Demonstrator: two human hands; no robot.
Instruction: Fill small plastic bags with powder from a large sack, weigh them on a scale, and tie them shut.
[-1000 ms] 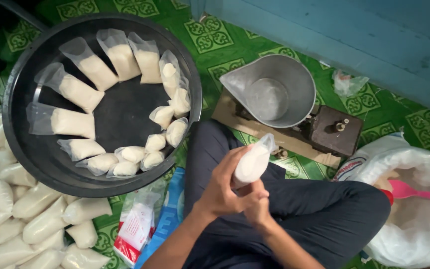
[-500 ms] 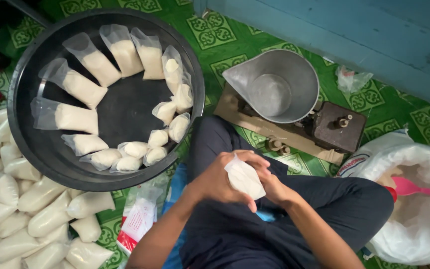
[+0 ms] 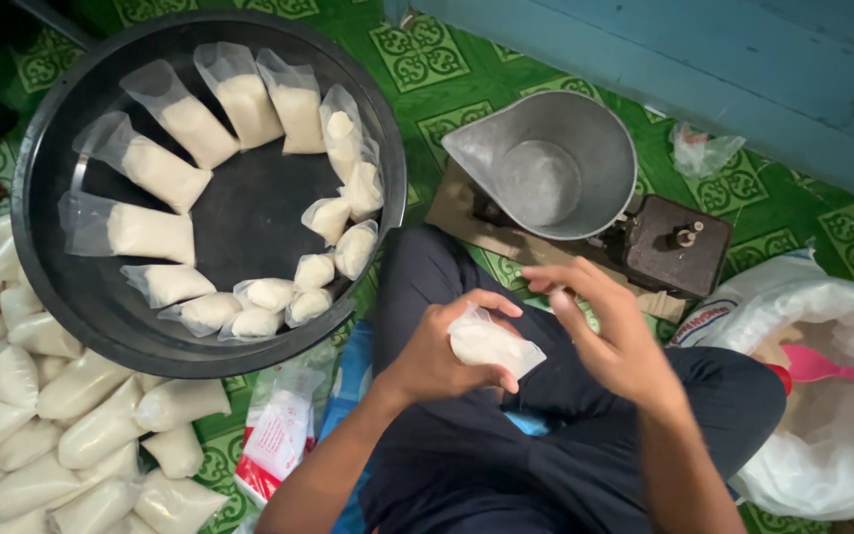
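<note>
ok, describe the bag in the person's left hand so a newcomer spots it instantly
Start at the big round black basin ringed with white-filled bags, then go right to the dark trousers below the metal scale pan. There the left hand has its grip on a small clear bag of white grains, the only bag held off the floor.

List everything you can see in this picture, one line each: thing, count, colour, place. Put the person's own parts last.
Round tray: one, black, upper left.
Filled bags in the tray: about fifteen, clear with white grains, in a ring.
Piled bags: many, white, lower left floor.
Scale pan: one, grey metal, centre top.
Scale base: one, dark brown, right of the pan.
Sack: one, white, right edge.
Scoop: one, pink, in the sack.
Mat: green, patterned.
Small bag: one, white grains, in left hand.
Left hand: holding the small bag.
Right hand: open, beside it.
</note>
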